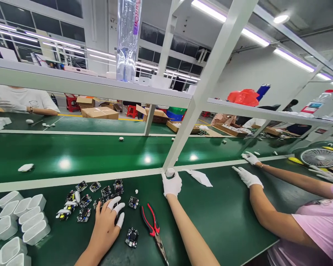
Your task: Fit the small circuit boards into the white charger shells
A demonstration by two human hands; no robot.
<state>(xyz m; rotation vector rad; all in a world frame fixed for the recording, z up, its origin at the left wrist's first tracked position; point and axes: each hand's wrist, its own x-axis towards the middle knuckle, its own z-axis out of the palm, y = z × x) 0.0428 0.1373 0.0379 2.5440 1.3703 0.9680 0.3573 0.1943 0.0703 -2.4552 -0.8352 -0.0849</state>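
Note:
My left hand (pixel 108 221), with white finger cots on several fingertips, reaches over a cluster of small black circuit boards (pixel 106 191). Its fingers are apart; what lies under them is partly hidden. In a white glove, my right hand (pixel 172 184) closes around a small white plastic piece (pixel 170 172) beside the foot of the shelf post. Between my hands lie a single circuit board (pixel 132 237), another one (pixel 133 202) with a small white disc by it, and red-handled long-nose pliers (pixel 155 231).
White plastic cups (pixel 34 231) stand grouped at the left. Past the pale rail runs a green conveyor belt (pixel 86 155) carrying scattered white parts. A slanted shelf post (pixel 185 125) rises ahead. A co-worker's gloved hands (pixel 249 177) are at the right, near a fan (pixel 320 158).

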